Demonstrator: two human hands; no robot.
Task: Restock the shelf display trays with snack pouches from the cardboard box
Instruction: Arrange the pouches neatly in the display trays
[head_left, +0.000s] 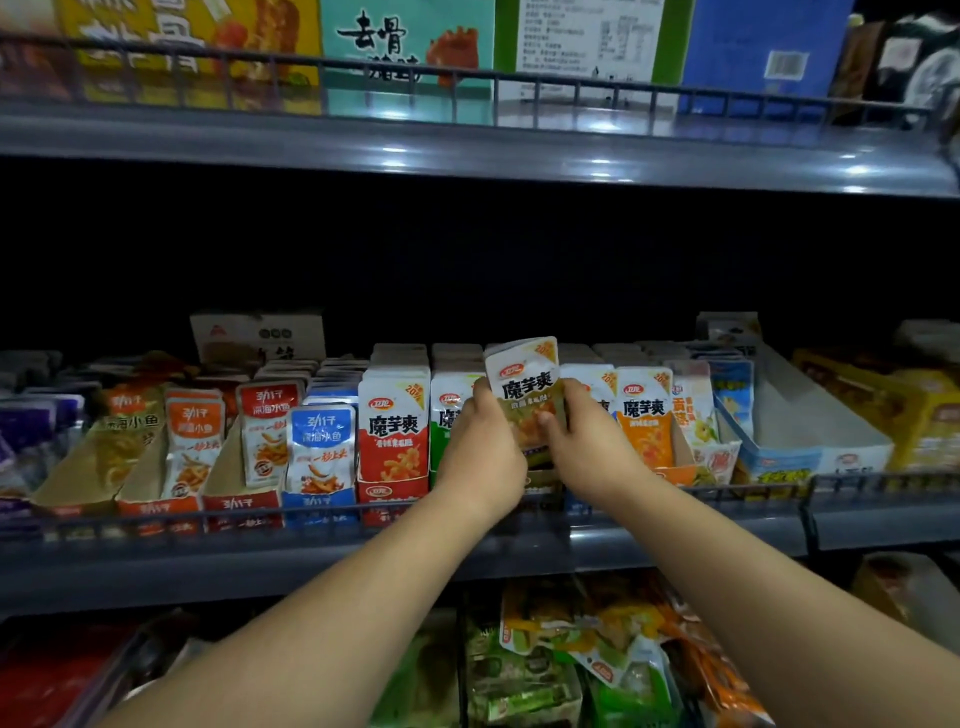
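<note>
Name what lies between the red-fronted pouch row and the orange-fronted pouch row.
Head view: a green-fronted pouch row, then the left hand and right hand gripping a white-and-olive pouch.

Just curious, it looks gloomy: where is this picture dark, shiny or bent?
Head view: black shadow fills the back of the middle shelf; glare spots on the upper shelf edge; shelf lines bow from the wide lens; the pouch between left hand and right hand reads clearly; lower-shelf packs blur.

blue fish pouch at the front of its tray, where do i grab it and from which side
Pinch the top seal of the blue pouch, coming from above and in front. It stands upright with that edge free; neighbour pouches crowd both sides and the tray lip covers its base.
</note>
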